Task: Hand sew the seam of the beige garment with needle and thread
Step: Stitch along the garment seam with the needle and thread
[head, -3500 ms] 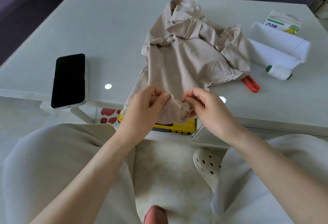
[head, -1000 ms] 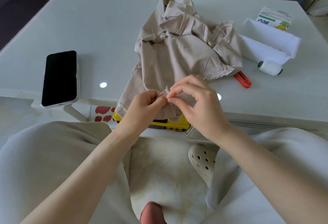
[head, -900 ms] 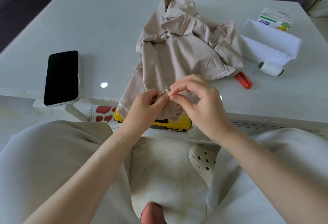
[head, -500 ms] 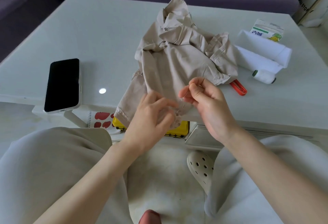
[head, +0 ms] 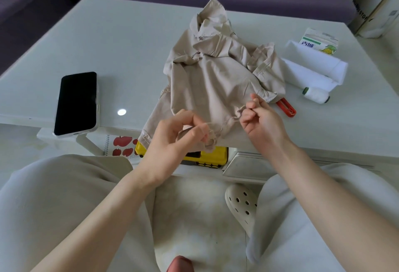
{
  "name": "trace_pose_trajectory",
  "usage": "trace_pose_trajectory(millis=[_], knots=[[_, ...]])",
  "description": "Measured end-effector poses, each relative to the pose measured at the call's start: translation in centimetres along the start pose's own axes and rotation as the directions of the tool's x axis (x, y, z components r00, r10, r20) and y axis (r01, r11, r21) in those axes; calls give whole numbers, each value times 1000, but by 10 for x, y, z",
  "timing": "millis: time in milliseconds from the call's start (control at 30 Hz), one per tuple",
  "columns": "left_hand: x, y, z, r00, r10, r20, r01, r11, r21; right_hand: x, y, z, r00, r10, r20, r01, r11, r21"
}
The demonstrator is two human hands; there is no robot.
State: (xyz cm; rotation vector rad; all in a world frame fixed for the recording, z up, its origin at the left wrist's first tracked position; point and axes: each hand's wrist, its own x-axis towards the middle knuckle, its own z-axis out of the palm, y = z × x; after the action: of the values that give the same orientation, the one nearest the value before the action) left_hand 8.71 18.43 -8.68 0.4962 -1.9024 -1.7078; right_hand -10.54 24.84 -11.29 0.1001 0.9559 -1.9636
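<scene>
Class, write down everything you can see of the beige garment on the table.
The beige garment is thin woven cloth with stitched hems, lying crumpled in a heap on the white table, one corner peaking up at the far side. Its near edge hangs over the table's front. The left hand grips that edge, and the right hand pinches a puckered spot further along it.

I see the pale tabletop [head: 129, 41] carrying a phone [head: 76, 103], beige garment [head: 216, 82], white cloth [head: 311, 71], thread spool [head: 316, 95], red tool [head: 286, 107] and carton [head: 319, 42].
</scene>
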Motion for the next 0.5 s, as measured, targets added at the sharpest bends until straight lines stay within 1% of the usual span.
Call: trace_pose_trajectory(millis=[167,267,400,500], knots=[[-3,8,-1,997,78,-29,-80,994,-71,4,0,-5,998,-49,-25,45,986,-160],[-3,9,-3,995,99,-33,-101,992,-77,4,0,-6,995,-95,-16,88,964,-252],[-5,11,-6,990,139,21,-139,990,-29,3,0,-7,991,-135,14,131,918,-375],[-6,13,-8,983,172,65,-166,981,-100,1,2,-7,987,-148,59,157,856,-493]])
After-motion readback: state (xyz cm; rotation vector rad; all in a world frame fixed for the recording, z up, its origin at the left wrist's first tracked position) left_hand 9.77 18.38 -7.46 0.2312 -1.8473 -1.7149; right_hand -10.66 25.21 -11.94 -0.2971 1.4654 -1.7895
